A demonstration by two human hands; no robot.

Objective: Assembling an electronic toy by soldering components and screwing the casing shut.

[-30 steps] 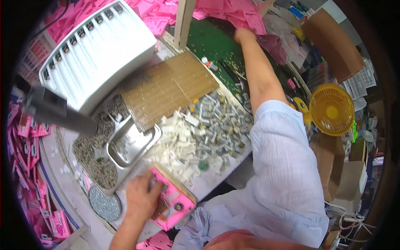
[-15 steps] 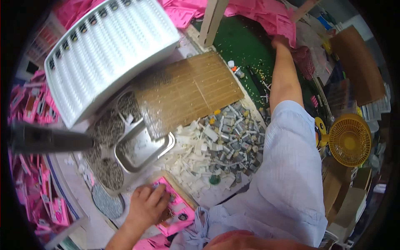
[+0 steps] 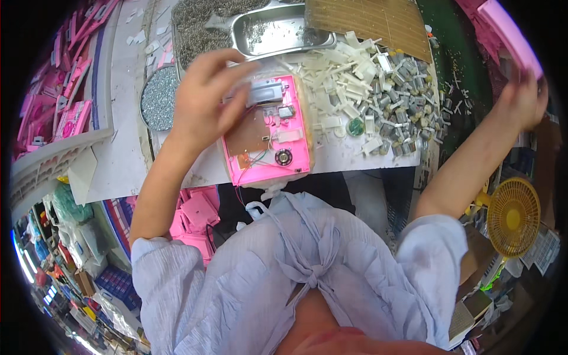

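Right grip (image 3: 525, 102) clasps a pink panel (image 3: 512, 38) beyond the surface's (image 3: 338, 161) right edge; left grip (image 3: 213, 97), released, hovers at a front-edge pink casing (image 3: 271, 131).

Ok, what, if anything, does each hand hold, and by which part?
The right hand grips a pink piece by its near end; the left hand holds nothing visible.

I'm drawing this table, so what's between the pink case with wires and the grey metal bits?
In the head view, mostly white plastic pieces lie between the pink case and the grey metal bits, with a round green thing among them.
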